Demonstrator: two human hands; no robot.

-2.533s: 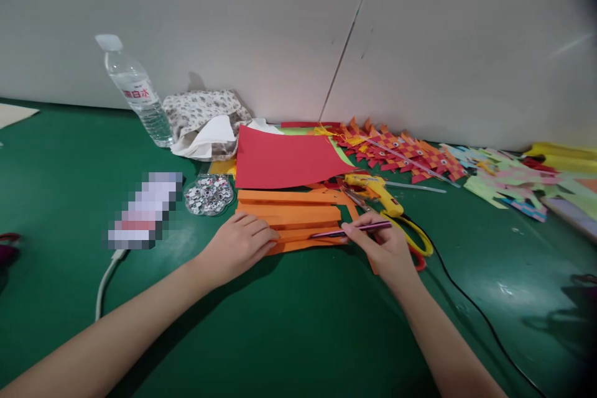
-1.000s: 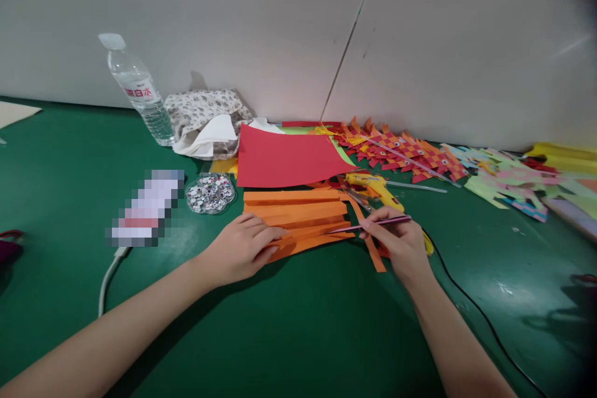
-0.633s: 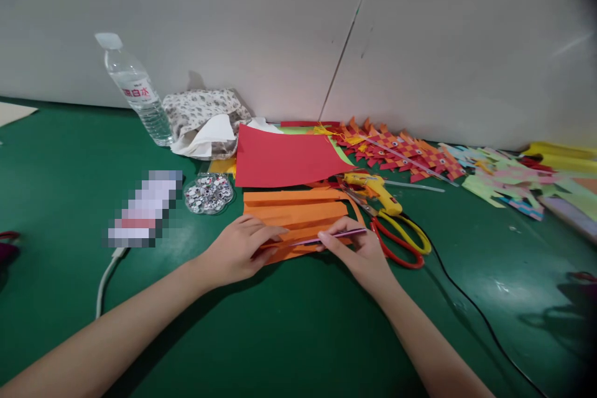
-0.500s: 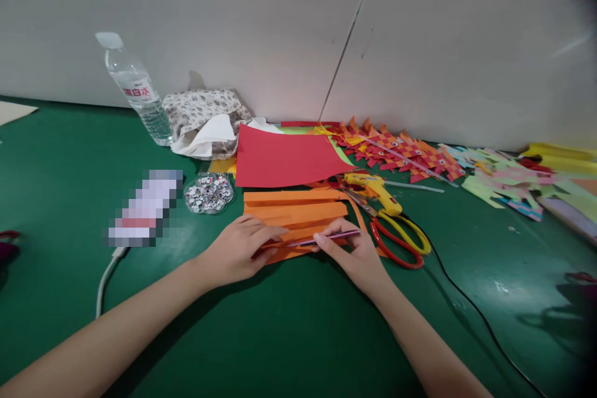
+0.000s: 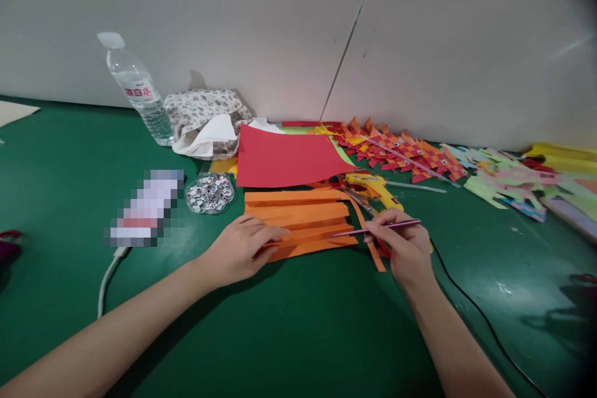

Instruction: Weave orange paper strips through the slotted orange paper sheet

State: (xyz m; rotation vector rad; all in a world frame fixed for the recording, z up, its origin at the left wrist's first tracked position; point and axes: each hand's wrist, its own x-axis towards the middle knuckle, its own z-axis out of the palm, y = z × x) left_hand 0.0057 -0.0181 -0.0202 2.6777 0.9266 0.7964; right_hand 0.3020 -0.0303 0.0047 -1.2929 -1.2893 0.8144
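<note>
A sheet of orange paper (image 5: 298, 214), pleated crosswise, lies on the green table in front of me. My left hand (image 5: 242, 249) is at its lower left corner, with thumb and fingers closed on the folded edge. Between the fingertips of my right hand (image 5: 408, 249) is a slim pink pen-like tool (image 5: 396, 224). Its thin tip points left and reaches over the right end of the lower pleats; whether it touches the paper I cannot tell. A narrow orange strip (image 5: 375, 255) hangs off the sheet's right side, just left of my right hand.
Behind my right hand lie scissors and a yellow glue gun (image 5: 373, 185) with a black cord. Red paper (image 5: 289, 158), a packet of googly eyes (image 5: 209, 193), a phone (image 5: 147, 208) on a cable, a water bottle (image 5: 140, 93) and woven paper fish (image 5: 405, 152) surround the sheet.
My right hand has moved right with the pink tool, sliding along the lower pleats from near my left fingers to beyond the paper's right edge. The left hand has stayed in place.
</note>
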